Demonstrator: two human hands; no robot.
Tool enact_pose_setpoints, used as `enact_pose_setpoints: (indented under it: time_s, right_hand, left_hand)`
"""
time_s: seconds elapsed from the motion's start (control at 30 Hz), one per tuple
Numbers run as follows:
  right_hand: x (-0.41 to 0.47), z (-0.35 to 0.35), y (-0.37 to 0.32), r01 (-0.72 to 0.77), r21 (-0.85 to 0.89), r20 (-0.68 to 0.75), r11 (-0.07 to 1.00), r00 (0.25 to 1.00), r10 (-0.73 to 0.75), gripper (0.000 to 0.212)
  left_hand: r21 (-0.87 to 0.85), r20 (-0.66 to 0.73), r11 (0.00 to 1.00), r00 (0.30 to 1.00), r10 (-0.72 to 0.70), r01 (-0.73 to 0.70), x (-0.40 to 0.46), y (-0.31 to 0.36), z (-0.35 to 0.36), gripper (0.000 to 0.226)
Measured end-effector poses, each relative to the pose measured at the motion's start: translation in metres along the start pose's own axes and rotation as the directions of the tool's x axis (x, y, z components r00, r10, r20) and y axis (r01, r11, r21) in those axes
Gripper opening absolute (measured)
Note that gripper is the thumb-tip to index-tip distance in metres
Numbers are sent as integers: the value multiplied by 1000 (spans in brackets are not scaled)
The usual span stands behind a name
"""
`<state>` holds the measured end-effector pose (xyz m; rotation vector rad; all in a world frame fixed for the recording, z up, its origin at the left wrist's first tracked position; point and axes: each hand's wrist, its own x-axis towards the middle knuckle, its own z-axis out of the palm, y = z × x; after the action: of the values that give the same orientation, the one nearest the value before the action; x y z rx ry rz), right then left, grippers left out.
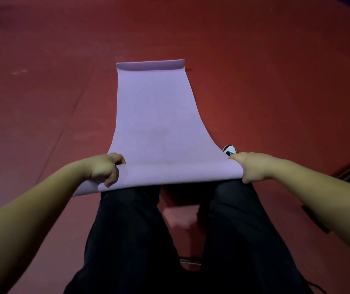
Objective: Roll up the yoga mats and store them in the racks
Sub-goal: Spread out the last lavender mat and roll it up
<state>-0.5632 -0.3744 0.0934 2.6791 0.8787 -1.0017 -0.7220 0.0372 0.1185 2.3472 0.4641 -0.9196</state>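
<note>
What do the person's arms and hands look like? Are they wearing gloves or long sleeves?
No gloves and no long sleeves. The left hand and the right hand are bare, and both forearms are uncovered as far as the picture shows. No watch, ring or bracelet can be seen. Lower down, the person wears black trousers, and the tip of a black and white shoe peeks out.

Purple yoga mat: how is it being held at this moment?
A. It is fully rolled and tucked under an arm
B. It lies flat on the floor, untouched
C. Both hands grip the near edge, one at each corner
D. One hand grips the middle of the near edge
C: the left hand and the right hand each grip a corner of the purple yoga mat's lifted near edge, while its far end curls on the red floor.
</note>
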Motion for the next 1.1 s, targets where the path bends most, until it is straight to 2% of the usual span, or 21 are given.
enact_pose_setpoints:
  time_s: [0.07, 0.17, 0.23, 0.33, 0.47, 0.63, 0.73, 0.8, 0.87, 0.97, 1.07, 1.1]
  right_hand:
    - [3, -7, -3, -11, 32, 53, 999, 999, 9, 60]
    - [4, -19, -10, -49, 78, 138, 996, 990, 38, 53]
    - [4, -27, -13, -68, 89, 164, 994, 985, 52, 50]
    - [6, -32, -11, -62, 93, 178, 994, 983, 45, 48]
    - [7, -42, -5, -50, 147, 205, 988, 978, 19, 47]
    - [-1, -56, 10, -64, 203, 348, 977, 937, -11, 72]
    - [-2, -51, 14, -143, 271, 460, 952, 888, 3, 82]
    - [-3, -44, 11, -136, 245, 464, 960, 886, 7, 81]
    - [-7, -37, 8, -106, 260, 386, 960, 922, -3, 74]
    - [-19, -27, 10, -9, 325, 168, 946, 985, -48, 60]
    - [-33, -13, 8, 140, 146, -35, 979, 990, -136, 49]
    - [-39, -8, 6, 167, 77, -82, 983, 984, -161, 51]
  left_hand:
    - [166, -146, 983, 983, 108, -83, -2, -9, 9, 62]
    - [444, -282, 887, 921, 269, -123, -11, -25, 32, 81]
    - [582, -303, 808, 898, 318, -90, -16, -31, 46, 90]
    - [691, -330, 723, 894, 304, 9, -16, -23, 53, 80]
    - [629, -248, 777, 952, 181, 16, -17, -4, 31, 61]
    - [476, -110, 876, 983, 147, -78, -41, 10, 3, 53]
    - [384, 29, 922, 999, 32, -41, -49, 14, 1, 53]
    - [345, 84, 938, 996, -24, -6, -43, 11, 10, 47]
    - [327, 87, 945, 995, -50, 19, -35, 9, 15, 55]
    - [351, 87, 936, 995, -56, 22, -25, 7, 11, 72]
    - [185, 124, 980, 988, -92, 68, -21, 3, 4, 66]
    - [157, 143, 986, 986, -84, 61, -20, 4, 2, 64]
